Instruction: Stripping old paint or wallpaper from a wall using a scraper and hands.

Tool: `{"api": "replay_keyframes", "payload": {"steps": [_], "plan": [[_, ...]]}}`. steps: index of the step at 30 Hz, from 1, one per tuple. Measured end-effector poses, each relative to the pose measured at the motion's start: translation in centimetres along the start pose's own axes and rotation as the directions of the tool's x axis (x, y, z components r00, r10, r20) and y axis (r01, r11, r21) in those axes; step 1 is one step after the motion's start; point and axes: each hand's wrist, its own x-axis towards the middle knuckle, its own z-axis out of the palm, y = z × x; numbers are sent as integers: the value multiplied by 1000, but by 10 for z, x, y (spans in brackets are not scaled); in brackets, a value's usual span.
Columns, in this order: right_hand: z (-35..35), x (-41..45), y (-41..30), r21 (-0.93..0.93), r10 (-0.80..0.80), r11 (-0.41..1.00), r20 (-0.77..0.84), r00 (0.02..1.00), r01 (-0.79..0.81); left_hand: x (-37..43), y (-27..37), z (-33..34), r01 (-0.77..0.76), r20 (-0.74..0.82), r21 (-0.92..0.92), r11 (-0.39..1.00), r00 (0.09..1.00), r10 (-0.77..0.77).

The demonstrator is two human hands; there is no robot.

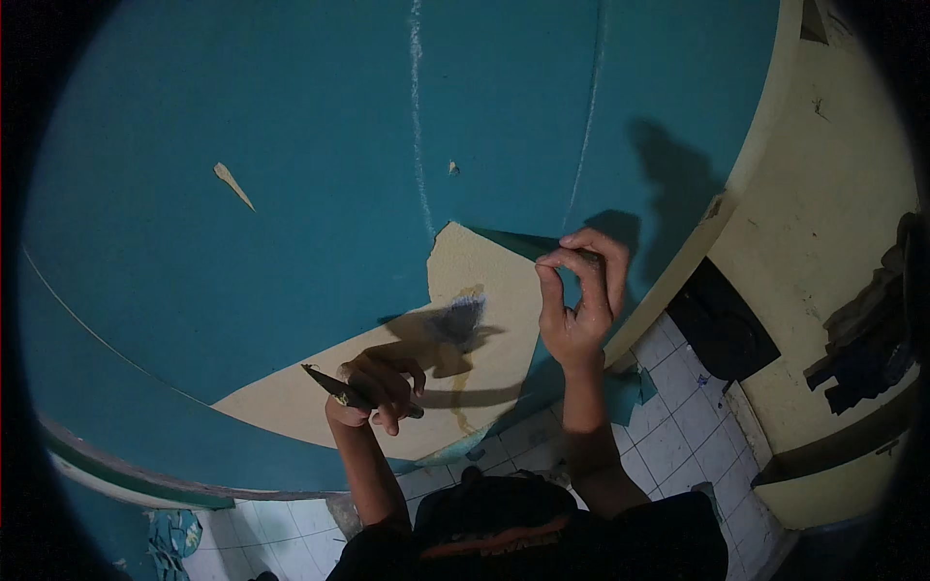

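A teal painted wall fills most of the view. In its lower middle is a bared cream patch with a dark grey stain and brownish streaks. My right hand pinches the edge of a loose flap of teal paint at the patch's upper right, between thumb and fingertips. My left hand is in front of the lower part of the patch, closed around a scraper-like tool. The tool's pointed dark end points up and left, with pale bits stuck on it.
Two chalky white lines run down the wall. A narrow cream chip mark lies at left. Peeled teal pieces lie on the white tiled floor, more at lower left. Dark clothes or cloth hang by the cream wall at right.
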Motion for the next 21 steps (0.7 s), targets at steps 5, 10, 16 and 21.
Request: {"api": "replay_keyframes", "payload": {"steps": [5, 10, 16, 21], "plan": [[-3, 6, -1, -7, -35, 999, 58, 998, 36, -5, -1, -2, -14, -6, -14, 1000, 1000, 14], [-9, 14, 8, 23, -82, 997, 80, 993, 80, -6, -2, -3, 2, -7, -17, 1000, 1000, -2], [-11, 10, 0, 28, -116, 993, 125, 985, 113, -12, -5, -3, -46, -13, 22, 999, 999, 47], [-13, 2, -6, 16, -101, 995, 114, 988, 100, -1, -2, -4, -36, 51, 41, 999, 998, 34]]}}
